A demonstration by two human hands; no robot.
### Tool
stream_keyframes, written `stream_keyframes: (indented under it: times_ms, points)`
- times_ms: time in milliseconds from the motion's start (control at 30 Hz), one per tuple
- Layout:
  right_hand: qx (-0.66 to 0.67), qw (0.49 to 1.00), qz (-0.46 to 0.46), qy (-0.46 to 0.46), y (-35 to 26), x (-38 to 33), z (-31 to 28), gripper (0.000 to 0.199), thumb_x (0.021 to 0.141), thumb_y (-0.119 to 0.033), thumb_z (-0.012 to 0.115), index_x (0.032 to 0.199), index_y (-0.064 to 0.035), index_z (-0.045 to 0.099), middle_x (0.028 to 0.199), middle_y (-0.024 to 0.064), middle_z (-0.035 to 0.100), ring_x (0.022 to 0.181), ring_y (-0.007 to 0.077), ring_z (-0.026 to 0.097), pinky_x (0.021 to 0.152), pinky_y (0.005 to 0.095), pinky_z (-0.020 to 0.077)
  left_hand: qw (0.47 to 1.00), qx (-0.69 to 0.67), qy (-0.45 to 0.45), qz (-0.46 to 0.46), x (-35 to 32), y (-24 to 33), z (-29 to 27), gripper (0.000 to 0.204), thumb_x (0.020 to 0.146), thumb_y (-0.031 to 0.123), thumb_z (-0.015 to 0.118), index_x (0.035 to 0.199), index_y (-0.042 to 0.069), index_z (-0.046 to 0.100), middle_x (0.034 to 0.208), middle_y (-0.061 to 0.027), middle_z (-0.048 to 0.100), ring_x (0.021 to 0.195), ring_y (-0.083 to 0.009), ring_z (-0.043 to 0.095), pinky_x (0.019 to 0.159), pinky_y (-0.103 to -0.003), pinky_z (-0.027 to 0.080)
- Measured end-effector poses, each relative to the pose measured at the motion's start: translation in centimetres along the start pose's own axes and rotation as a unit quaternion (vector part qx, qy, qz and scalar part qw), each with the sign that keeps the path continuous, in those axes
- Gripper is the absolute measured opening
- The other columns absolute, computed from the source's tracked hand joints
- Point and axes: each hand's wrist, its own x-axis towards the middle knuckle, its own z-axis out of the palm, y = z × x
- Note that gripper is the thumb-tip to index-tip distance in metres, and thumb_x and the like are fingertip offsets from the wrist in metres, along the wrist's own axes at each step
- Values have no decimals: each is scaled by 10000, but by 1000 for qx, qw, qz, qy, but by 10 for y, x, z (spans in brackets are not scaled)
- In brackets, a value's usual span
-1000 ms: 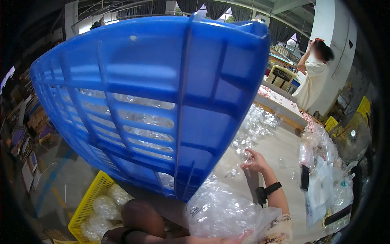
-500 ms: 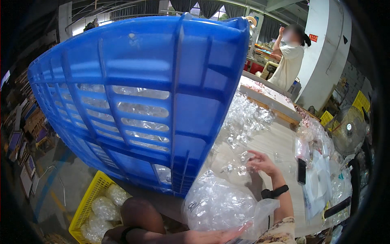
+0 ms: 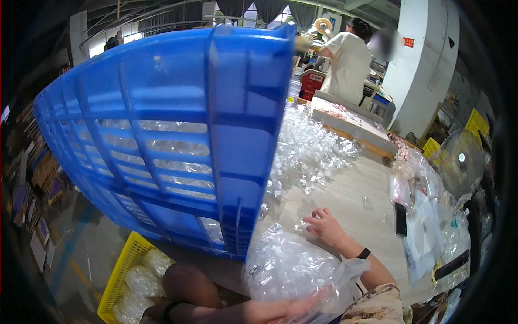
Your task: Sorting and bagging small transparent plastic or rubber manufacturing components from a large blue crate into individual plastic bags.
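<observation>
A bulging clear plastic bag (image 3: pixel 286 264), filled with small transparent pieces, lies at the near edge of the table. My left hand (image 3: pixel 310 303) is closed on its loose film near the mouth; the film partly covers the fingers. Beyond the bag, my right hand (image 3: pixel 327 227) hovers low over the tabletop, fingers bent and apart, with nothing seen in them. A few clear pieces lie by its fingertips. Farther back spreads a large heap of small clear plastic pieces (image 3: pixel 310 154). A big blue slotted crate (image 3: pixel 237 146), tilted beside the heap, shows more clear plastic through its slots.
On the floor at lower left, a yellow basket (image 3: pixel 116 281) holds several filled clear bags. To the right lie a black phone (image 3: pixel 400 220), plastic bags (image 3: pixel 421 237) and a fan (image 3: pixel 461 162). A person (image 3: pixel 345 65) in a pale shirt stands beyond a tray (image 3: pixel 356 127) with pink pieces.
My right hand has drawn back toward the bag and slightly left. The left hand still keeps the bag. Across the table, the person has turned away and shifted left in the view.
</observation>
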Motion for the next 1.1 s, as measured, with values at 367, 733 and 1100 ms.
stream_keyframes:
  times_ms: [367,733,1100]
  points:
    - [710,666,132,185,-68,-101,-159,189,850,-139,632,964,8,667,861,150,630,669,193,617,464,271,518,981,-156,20,114,-10,-24,-1,787,775,-99,600,1460,15,229,1424,-255,346,840,-247,609,757,-308,504]
    - [191,966,-172,27,-121,-58,-96,447,810,-208,654,1244,-174,553,1067,167,556,940,345,576,836,404,468,978,49,59,-196,35,36,4,839,818,-39,549,1483,28,42,679,-18,568,600,-55,558,588,-200,491]
    - [149,964,-221,-26,-174,-125,-140,391,840,-215,650,1191,-63,574,851,152,631,769,321,626,811,401,480,854,486,60,-177,70,37,1,798,749,76,643,1436,-14,247,1026,-211,623,714,-233,657,585,-288,505]
